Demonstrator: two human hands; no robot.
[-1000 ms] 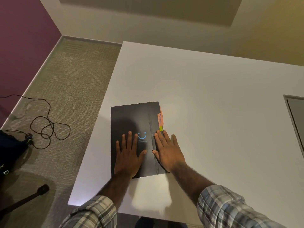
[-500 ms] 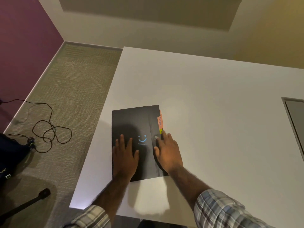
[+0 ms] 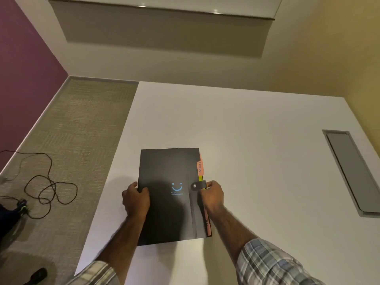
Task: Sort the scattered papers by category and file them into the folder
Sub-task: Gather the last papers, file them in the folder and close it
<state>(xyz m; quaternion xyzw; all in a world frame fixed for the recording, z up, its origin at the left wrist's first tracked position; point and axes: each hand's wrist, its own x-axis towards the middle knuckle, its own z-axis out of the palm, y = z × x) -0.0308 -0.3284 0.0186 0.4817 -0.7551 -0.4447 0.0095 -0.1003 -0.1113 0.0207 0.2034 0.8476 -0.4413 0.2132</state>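
Note:
A closed black folder [image 3: 168,171] with a blue smile mark lies on the white table [image 3: 257,161] near its left front edge. A snap strap [image 3: 197,185] holds its right side shut. Orange and yellow index tabs [image 3: 200,166] stick out along the right edge. My left hand [image 3: 136,200] grips the folder's left edge, thumb on the cover. My right hand [image 3: 212,195] grips the right edge just beside the strap. No loose papers are in view.
A grey recessed panel [image 3: 349,171] is set into the table at the right. Left of the table is carpeted floor with a tangled black cable [image 3: 49,188] and a dark bag [image 3: 8,221]. A purple wall stands at far left.
Both hands were flat on the cover; they have slid outward and now grasp the folder's left and right edges. The strap, covered before, is now visible. The camera has tilted up.

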